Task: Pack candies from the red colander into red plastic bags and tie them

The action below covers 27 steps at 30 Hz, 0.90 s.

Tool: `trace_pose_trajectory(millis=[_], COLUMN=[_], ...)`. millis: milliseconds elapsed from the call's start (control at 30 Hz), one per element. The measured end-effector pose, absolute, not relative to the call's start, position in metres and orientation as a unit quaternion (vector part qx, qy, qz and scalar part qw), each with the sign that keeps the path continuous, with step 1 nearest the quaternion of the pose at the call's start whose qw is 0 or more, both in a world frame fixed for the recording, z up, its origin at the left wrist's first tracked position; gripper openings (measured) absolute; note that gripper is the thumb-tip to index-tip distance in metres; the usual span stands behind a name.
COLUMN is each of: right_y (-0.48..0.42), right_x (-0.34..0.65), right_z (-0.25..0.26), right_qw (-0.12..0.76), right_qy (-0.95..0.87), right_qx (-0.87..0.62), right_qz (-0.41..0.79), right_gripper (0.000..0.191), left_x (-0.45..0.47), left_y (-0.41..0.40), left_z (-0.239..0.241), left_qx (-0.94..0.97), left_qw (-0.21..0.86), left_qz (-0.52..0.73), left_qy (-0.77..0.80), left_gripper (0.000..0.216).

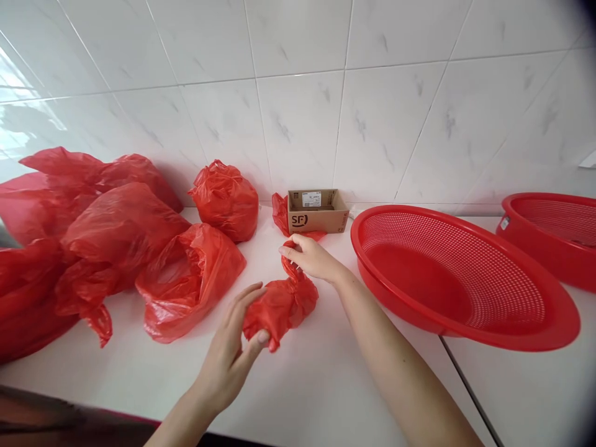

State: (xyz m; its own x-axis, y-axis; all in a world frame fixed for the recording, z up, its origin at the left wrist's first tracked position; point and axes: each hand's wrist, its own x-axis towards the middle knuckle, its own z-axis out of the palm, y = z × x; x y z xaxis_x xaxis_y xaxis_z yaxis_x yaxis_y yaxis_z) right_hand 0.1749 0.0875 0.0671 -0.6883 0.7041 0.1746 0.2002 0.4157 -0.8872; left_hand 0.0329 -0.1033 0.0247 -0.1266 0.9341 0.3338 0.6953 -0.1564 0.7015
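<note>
A small filled red plastic bag (279,305) lies on the white tabletop in front of me, its neck gathered and twisted. My right hand (310,256) pinches the handle end of that bag and holds it up. At the bag's left side, my left hand (237,338) curves with thumb and fingers apart, close to the plastic or lightly touching it. What the bag contains is hidden. Just beyond my right hand stands an open cardboard box (319,218) with another red plastic bag (280,213) beside and under it.
Several red plastic bags (125,233) crowd the left side, one knotted bag (226,202) standing by the tiled wall. To the right sits a large red perforated basket (419,273), with a second red basket (554,233) behind it. A seam (468,385) crosses the tabletop at lower right.
</note>
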Motion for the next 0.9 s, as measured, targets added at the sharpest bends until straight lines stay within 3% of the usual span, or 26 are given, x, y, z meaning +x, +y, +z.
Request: trace_pose_trajectory(millis=[167, 433, 600, 900], right_y=[0.080, 0.047, 0.035, 0.060], right_x=[0.157, 0.187, 0.188, 0.211], right_z=[0.038, 0.015, 0.000, 0.001], right_qw=[0.270, 0.344, 0.280, 0.271], right_qy=[-0.832, -0.826, -0.875, -0.823], right_qx=[-0.320, -0.344, -0.373, -0.466], right_qz=[0.363, 0.284, 0.131, 0.179], right_gripper=[0.025, 0.027, 0.030, 0.029], left_x=[0.047, 0.031, 0.027, 0.018], left_y=[-0.080, -0.073, -0.074, -0.085], left_z=[0.006, -0.011, -0.009, -0.005], left_qx=[0.656, 0.630, 0.602, 0.542], left_qw=[0.094, 0.104, 0.135, 0.188], left_qz=[0.356, 0.353, 0.354, 0.372], left_qy=[0.659, 0.684, 0.702, 0.730], left_gripper=[0.029, 0.037, 0.040, 0.041])
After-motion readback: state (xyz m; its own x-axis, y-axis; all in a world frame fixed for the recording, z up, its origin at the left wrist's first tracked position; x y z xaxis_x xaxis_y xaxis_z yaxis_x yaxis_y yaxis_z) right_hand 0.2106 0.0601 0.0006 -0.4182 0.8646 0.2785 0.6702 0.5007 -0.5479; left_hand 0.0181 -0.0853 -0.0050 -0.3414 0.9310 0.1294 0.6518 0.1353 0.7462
